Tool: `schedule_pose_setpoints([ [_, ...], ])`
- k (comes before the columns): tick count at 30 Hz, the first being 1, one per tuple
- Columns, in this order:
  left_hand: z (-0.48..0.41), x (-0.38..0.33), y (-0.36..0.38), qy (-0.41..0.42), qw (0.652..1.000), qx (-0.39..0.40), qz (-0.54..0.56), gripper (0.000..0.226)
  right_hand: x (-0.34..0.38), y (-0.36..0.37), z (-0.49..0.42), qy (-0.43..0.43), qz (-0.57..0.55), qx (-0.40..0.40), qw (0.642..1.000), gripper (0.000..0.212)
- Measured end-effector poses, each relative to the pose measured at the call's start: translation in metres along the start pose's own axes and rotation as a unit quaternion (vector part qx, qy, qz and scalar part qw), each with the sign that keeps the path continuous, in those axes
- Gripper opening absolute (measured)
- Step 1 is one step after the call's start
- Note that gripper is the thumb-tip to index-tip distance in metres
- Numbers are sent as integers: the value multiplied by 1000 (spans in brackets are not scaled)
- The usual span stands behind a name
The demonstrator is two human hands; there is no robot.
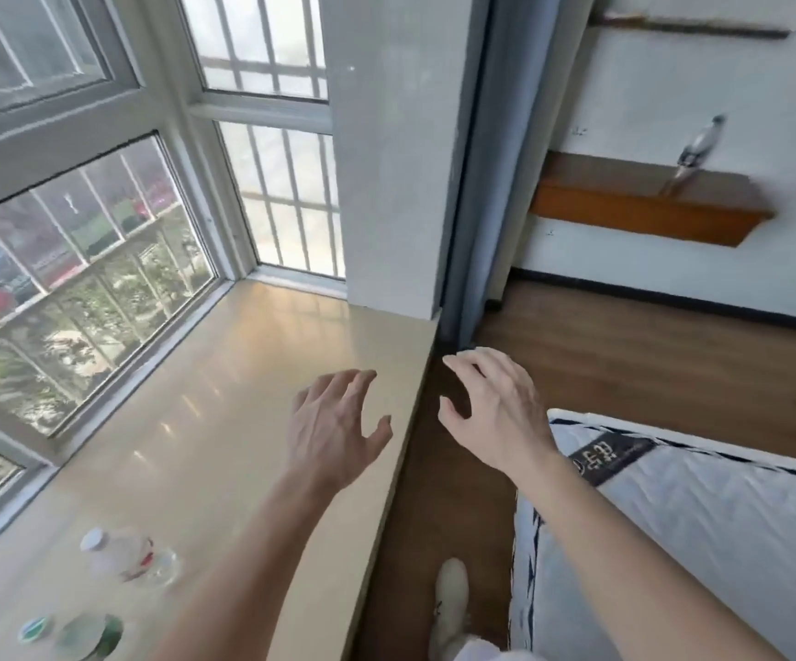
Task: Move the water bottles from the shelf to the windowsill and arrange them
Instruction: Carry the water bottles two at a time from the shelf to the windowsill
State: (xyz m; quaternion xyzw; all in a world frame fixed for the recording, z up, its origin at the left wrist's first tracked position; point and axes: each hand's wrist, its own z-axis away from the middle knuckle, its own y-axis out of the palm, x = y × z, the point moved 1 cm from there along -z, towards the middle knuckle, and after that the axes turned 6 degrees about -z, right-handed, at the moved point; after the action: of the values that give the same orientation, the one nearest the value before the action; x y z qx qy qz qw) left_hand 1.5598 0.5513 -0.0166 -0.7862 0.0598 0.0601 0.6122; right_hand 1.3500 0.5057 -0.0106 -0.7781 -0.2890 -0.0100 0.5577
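Both hands are raised in front of the person, fingers spread, nothing in either grip. The left hand [339, 422] hangs over the right-hand portion of the windowsill [253, 374], palm down, fingers loosely splayed and pointing toward 12 o'clock. The right hand [491, 407] is just past the windowsill's edge, above the wooden floor [649, 355], fingers curled slightly and wide apart. The two hands are near each other but apart.

Two water bottles stand on the windowsill at about 7 o'clock from the left hand, well apart from it. The nearer-to-window bottle [122, 555] is clear with a white cap and a red-and-white label; motion blur softens its outline. The second bottle [76, 634] sits at the bottom edge of the view, with a green label and a green-white cap; it is partly cut off by the frame. The two bottles are near one another; whether they touch cannot be told.

A further bottle [694, 152] stands on the brown wall shelf [644, 207] at roughly 1 o'clock from the right hand, well apart from it. It is blurred, and detail cannot be made out.

A mattress corner [672, 517] lies at 5 o'clock from the right hand. A light-coloured shoe [451, 593] shows on the floor between windowsill and mattress.
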Motion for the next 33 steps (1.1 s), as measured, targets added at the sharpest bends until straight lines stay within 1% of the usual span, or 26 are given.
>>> schedule_pose_setpoints([
  [7, -58, -57, 27, 90, 996, 3, -8, 58, -67, -17, 8, 65, 16, -23, 997, 46],
  [13, -128, -102, 58, 130, 991, 9, -15, 60, -137, -14, -21, 99, 22, -39, 994, 43],
  [18, -204, -146, 86, 148, 989, 5, -22, 56, -204, -12, -76, 115, 25, -46, 992, 44],
  [21, -248, -171, 102, 149, 989, 13, -18, 58, -241, -13, -110, 126, 16, -42, 991, 45],
  [25, -296, -204, 119, 152, 988, 9, -16, 54, -286, -15, -142, 121, 20, -37, 992, 46],
  [33, -370, -259, 150, 170, 985, 16, -7, 53, -362, -18, -188, 156, 17, -52, 986, 43],
])
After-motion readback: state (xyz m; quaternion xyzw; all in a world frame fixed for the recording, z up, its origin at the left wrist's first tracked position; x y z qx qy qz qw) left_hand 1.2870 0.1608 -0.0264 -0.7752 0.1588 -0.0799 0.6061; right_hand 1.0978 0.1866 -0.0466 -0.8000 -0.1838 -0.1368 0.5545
